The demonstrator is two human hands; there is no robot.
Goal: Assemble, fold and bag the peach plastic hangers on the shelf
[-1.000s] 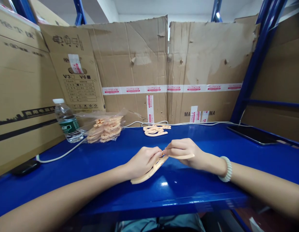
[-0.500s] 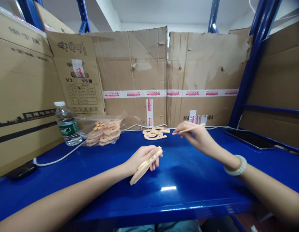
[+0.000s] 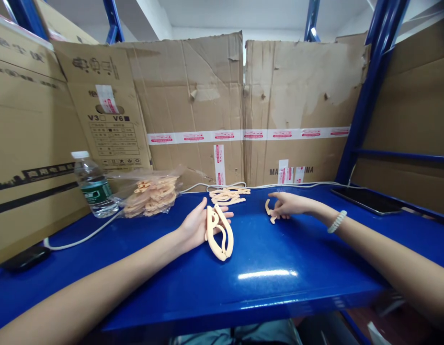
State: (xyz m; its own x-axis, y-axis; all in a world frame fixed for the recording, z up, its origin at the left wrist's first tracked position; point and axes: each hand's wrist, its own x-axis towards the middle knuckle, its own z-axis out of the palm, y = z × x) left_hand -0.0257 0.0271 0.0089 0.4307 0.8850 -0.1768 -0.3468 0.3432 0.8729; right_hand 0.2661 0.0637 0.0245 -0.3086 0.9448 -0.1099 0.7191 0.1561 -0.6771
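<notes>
Folded peach frame (image 3: 210, 235) lies on left hand (image 3: 193, 226); curved piece (image 3: 267, 207) touches right hand (image 3: 288, 204).

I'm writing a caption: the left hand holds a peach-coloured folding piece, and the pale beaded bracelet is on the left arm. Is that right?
Not quite: the head view shows the pale beaded bracelet on the right arm, not the left. The rest stands: the left hand holds a peach-coloured folding piece.

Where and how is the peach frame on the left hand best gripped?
Perhaps pinch the peach frame at its narrow lower end, from the person's right: that end juts free toward the person, while the left hand backs its upper part.
</notes>
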